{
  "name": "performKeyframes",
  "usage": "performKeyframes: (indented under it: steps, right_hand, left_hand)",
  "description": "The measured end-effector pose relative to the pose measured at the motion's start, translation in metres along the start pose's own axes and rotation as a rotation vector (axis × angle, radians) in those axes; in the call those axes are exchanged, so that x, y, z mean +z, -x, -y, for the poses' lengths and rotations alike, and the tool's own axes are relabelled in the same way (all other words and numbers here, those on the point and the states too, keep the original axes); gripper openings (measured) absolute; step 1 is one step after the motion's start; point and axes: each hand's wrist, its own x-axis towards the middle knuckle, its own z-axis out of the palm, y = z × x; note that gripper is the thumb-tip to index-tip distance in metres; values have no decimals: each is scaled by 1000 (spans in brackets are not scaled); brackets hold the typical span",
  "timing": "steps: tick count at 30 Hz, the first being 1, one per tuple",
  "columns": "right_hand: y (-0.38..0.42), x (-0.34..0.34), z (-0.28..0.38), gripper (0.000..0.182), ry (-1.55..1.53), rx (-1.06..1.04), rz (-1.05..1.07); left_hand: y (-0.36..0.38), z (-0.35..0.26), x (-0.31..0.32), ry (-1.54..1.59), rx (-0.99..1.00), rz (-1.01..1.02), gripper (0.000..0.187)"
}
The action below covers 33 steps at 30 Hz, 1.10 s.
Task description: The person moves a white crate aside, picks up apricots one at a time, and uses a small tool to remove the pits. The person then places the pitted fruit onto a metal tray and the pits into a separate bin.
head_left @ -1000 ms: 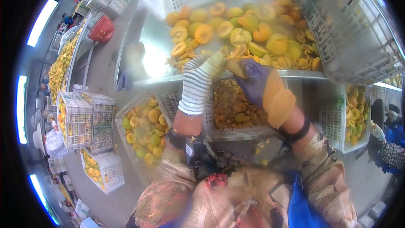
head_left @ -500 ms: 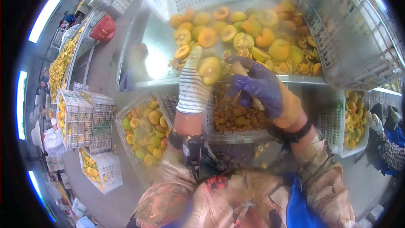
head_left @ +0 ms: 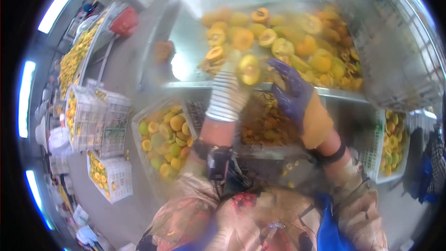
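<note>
Fruit half [head_left: 250,70] sits gripped in the left hand [head_left: 231,88], by the near edge of the metal tray [head_left: 188,39]; the half-curled right hand [head_left: 293,92] is just beside, its hold too blurred to tell. The cut face seemingly meets the camera, long axis pointing away from the wearer. Middle crate [head_left: 267,152] holds brown scraps; left crate [head_left: 197,111] and right crate [head_left: 370,158], yellow-green fruit.

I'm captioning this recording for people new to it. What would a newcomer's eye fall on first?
Probably the heap of yellow and orange stone fruit, many pieces cut open, on the metal table at upper middle. Just in front, the striped-gloved left hand holds a fruit half beside the purple-gloved right hand. At upper left, a red container stands out.
</note>
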Motion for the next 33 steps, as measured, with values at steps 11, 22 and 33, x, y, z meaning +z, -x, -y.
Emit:
performKeyframes:
  steps: [11,22,33]
  right_hand:
    - [-5,-6,28,47,-225,606,-194]
    - [-164,104,90,37,82,510,323]
    - [-386,238,-105,29,35,-789,456]
  left_hand:
    - [-9,3,-35,231,-19,-181,21]
    - [-17,-102,-129,529,363,-783,24]
    - [-7,-121,-93,684,135,-474,35]
